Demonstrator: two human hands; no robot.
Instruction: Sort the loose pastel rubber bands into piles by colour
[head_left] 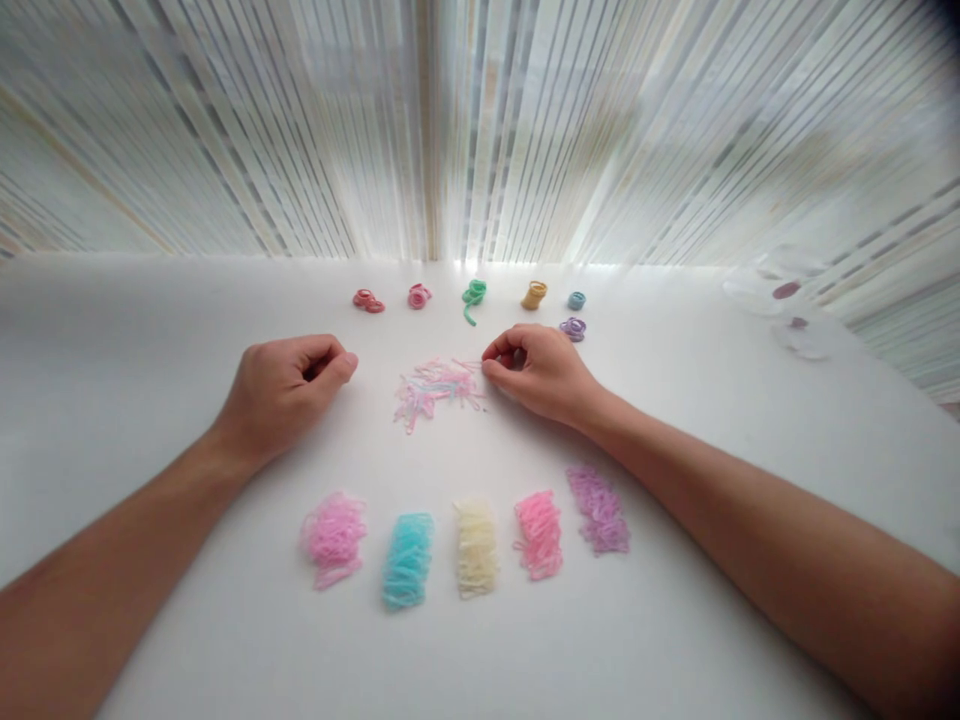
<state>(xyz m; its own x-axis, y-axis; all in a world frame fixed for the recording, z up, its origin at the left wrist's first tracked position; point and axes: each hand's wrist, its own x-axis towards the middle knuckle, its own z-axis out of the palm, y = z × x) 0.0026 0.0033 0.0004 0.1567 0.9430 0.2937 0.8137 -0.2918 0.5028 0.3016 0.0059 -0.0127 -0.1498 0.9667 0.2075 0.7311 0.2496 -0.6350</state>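
- A person's two bare hands flank a mixed pile point(435, 388) of thin pink, white and pale-blue strands on a white table point(480, 660).
- The right hand point(541, 372) pinches thumb and forefinger together at the pile's far right edge, apparently on the end of one pale strand point(471, 362).
- The left hand point(279, 398) curls into a loose fist just left of the pile, apart from it; whether anything lies inside the fingers cannot be told.
- Nearer the person, five single-colour heaps stand in a row: orchid pink point(334, 538), turquoise point(407, 562), cream point(477, 550), bright pink point(538, 535) and purple point(598, 510) (the last set a little farther back).
- Judging by the layout, the work looks well advanced: most strands sit grouped by colour, each heap apart from its neighbours.
- What appears left is the mixed pile, its colours tangled together between the hands.
- Beyond the hands rest six coils, in red point(367, 300), pink point(419, 296), green point(474, 292), gold point(534, 295), blue point(576, 300) and violet point(573, 329), before a striped curtain point(300, 130).
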